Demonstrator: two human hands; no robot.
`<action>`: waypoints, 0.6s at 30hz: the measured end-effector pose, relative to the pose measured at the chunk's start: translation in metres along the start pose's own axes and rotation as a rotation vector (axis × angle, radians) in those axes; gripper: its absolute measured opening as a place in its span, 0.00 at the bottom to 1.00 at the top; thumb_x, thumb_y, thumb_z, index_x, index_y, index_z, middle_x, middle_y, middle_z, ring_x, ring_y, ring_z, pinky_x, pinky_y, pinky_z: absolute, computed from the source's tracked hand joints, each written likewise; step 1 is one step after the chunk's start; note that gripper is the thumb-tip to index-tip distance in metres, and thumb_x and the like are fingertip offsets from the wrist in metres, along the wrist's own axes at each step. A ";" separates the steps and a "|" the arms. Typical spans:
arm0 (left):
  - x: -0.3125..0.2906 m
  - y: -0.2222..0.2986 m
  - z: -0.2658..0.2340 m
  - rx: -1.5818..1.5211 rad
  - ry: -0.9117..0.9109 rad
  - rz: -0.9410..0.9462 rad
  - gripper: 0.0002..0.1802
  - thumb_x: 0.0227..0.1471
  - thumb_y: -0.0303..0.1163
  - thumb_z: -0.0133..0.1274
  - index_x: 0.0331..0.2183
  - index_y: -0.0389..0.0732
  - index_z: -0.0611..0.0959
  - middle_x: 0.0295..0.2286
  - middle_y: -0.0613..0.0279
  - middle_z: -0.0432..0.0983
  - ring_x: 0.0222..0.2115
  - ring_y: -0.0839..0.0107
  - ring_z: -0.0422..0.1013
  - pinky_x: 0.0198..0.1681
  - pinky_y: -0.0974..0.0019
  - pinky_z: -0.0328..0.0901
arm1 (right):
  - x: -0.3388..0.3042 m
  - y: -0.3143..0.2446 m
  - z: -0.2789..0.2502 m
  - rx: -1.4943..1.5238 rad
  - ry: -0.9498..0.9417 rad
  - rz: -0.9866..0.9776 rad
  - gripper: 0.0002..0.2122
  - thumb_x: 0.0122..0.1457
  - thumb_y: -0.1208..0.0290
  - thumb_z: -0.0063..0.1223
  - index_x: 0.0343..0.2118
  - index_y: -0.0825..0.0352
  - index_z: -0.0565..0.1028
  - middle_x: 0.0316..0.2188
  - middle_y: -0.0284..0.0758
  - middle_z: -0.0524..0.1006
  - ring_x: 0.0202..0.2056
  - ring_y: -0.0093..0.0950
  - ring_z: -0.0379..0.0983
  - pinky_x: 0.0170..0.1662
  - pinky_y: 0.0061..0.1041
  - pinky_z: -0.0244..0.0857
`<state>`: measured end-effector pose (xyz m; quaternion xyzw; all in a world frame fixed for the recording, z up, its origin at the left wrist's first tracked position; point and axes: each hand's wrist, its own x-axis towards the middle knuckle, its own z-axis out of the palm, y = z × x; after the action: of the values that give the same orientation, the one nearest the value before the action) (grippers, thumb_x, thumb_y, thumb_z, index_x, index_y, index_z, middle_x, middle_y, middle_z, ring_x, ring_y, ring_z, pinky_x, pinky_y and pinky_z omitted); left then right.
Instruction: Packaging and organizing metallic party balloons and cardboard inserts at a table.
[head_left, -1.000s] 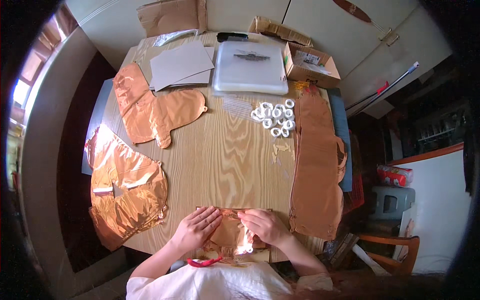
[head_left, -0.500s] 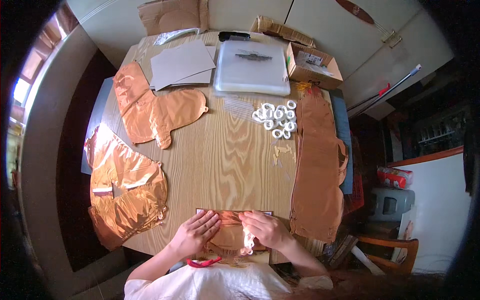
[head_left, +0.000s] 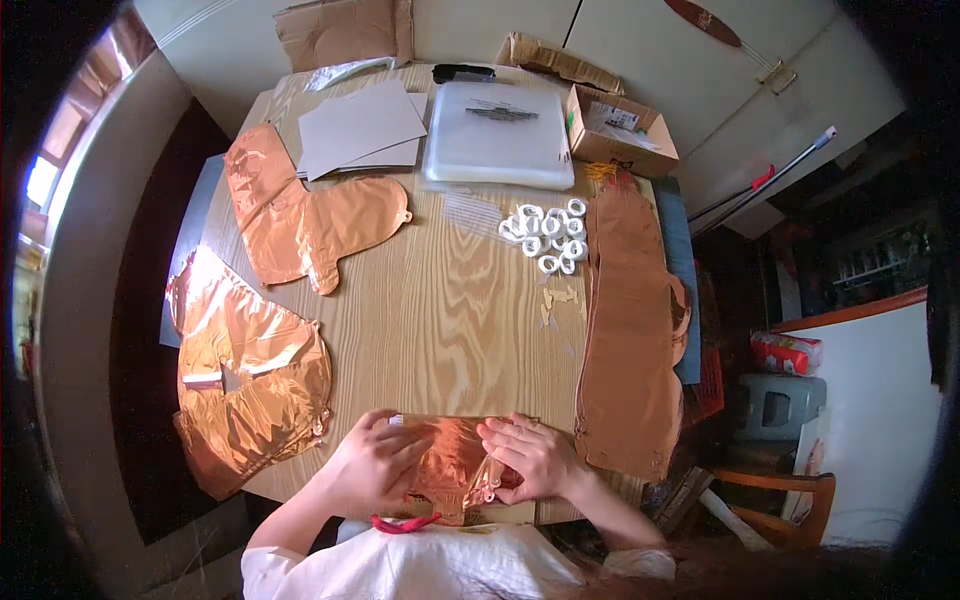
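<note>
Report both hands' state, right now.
Left hand: at the left side of the folded copper-coloured foil; whether it grips cannot be told.
Right hand: open, laid over the foil's right side.

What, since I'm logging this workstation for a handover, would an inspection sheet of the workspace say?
Surface: wood-grain table, upright to use, pale top.
Job's things: crinkled copper foil between the hands; foil stack right; boot-shaped foil piece and shiny foil piece left.
Clutter: white rings heaped left of the stack; clear plastic sheets, pale cards and open cardboard box at the far side.
Hands: left hand at the foil's left, grip unclear; right hand at its right, fingers extended, thumb apart.
Cables: nothing seen.
Surroundings: pale cabinets behind; wooden chair right.
</note>
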<state>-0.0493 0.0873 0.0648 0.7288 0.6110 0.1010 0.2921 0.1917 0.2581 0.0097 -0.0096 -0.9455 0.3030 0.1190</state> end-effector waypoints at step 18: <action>0.029 0.025 0.062 0.329 0.159 -0.106 0.42 0.54 0.56 0.42 0.60 0.34 0.60 0.61 0.53 0.55 0.63 0.60 0.50 0.64 0.51 0.43 | 0.020 -0.047 0.015 -0.299 0.097 0.255 0.24 0.56 0.63 0.52 0.53 0.72 0.68 0.55 0.46 0.68 0.58 0.38 0.63 0.61 0.39 0.55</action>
<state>0.0096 0.0940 0.0217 0.7231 0.6781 0.0415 0.1249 0.1711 0.2136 0.0294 -0.1615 -0.9642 0.1712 0.1221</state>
